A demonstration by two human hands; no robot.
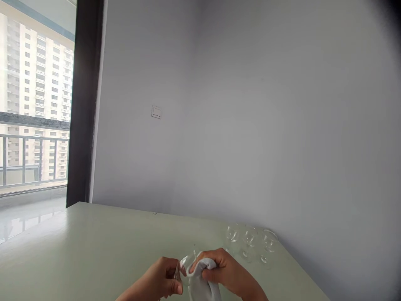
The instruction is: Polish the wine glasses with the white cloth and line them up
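Note:
Low in the head view, my left hand (163, 278) is closed around a clear wine glass (185, 263), which lies tilted between my two hands. My right hand (221, 269) grips a white cloth (203, 284) and presses it against the bowl end of the glass, with some fingers hidden behind the cloth. The lower part of the cloth hangs down past the bottom edge of the picture. How the left fingers sit on the glass is partly hidden.
Several clear stemmed glasses (249, 238) stand on the pale green table (119, 238) at the right, near its far corner. The grey wall (250, 125) rises right behind the table. A light switch (156, 111) and a dark-framed window are at the left.

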